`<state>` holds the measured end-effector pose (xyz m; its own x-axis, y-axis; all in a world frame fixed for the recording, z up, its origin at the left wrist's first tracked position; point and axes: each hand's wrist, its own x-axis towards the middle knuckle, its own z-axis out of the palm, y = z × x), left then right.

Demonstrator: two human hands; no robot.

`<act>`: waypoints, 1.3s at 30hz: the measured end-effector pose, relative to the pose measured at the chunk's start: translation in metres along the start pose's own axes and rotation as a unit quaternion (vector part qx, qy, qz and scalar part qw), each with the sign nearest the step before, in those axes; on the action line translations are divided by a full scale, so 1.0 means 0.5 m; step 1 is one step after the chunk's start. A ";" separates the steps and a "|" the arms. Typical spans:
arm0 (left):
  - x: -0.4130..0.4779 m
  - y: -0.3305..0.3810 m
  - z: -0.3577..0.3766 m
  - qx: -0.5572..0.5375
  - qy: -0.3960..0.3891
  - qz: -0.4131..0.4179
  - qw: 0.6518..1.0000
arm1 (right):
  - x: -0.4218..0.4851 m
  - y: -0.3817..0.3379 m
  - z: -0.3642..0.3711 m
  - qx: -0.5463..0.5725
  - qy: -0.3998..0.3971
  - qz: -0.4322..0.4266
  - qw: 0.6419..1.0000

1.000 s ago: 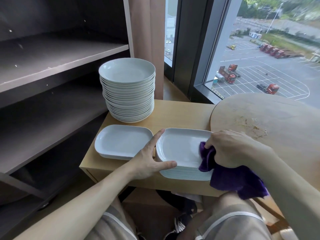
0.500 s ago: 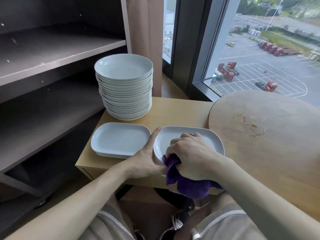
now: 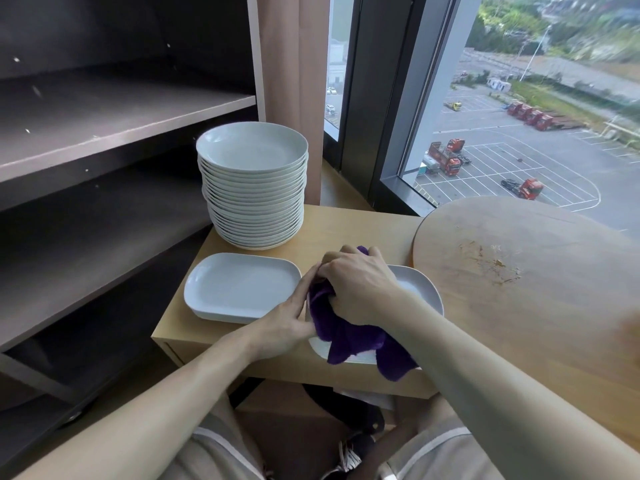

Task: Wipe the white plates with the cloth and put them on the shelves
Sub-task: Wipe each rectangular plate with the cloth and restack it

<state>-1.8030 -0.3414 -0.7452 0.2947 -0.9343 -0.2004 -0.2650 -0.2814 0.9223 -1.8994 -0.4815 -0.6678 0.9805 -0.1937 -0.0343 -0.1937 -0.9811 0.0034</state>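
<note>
**plates_q:** how should this wiping pass be done properly? The purple cloth is bunched up and clamped tight in the right hand. It's pressed onto the left part of the rectangular white plate, which sits right at the near edge of the small wooden table

**reply:** tbh the cloth should be spread flatter so more of the dish is covered per stroke, and the rim and corners shouldn't be skipped. The plate is best braced at its left edge, where the left hand is laid, so it isn't shoved off the table front. Once wiped, it can be carried over to the dark shelves on the left

**plates_q:** anything that can't be made out?

**reply:** plenty. The left fingertips are tucked behind the cloth, so whether the rim is gripped or just pushed against can't be told. Most of the plate is covered, so how much has been wiped, or whether more are stacked beneath it, can't be said. The second rectangular plate just beside it and the tall stack of round plates behind are seen fine, but whether they've been cleaned can't be judged
</note>
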 end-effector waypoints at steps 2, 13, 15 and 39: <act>0.000 0.004 0.001 -0.011 0.005 0.005 1.000 | 0.003 0.006 -0.002 -0.012 0.009 0.019 1.000; 0.001 -0.005 0.000 0.006 0.005 -0.010 1.000 | -0.064 0.018 0.006 0.116 -0.052 0.032 0.991; 0.003 -0.009 -0.002 -0.003 0.001 -0.013 1.000 | -0.056 0.004 0.031 0.080 -0.003 0.035 0.996; 0.011 -0.008 -0.008 -0.009 0.043 -0.014 0.999 | -0.118 0.133 0.036 -0.039 0.022 0.247 0.968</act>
<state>-1.7965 -0.3443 -0.7486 0.3797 -0.9037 -0.1980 -0.2390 -0.3026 0.9227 -1.9709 -0.5353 -0.6836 0.7703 -0.6367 0.0342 -0.6370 -0.7662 0.0843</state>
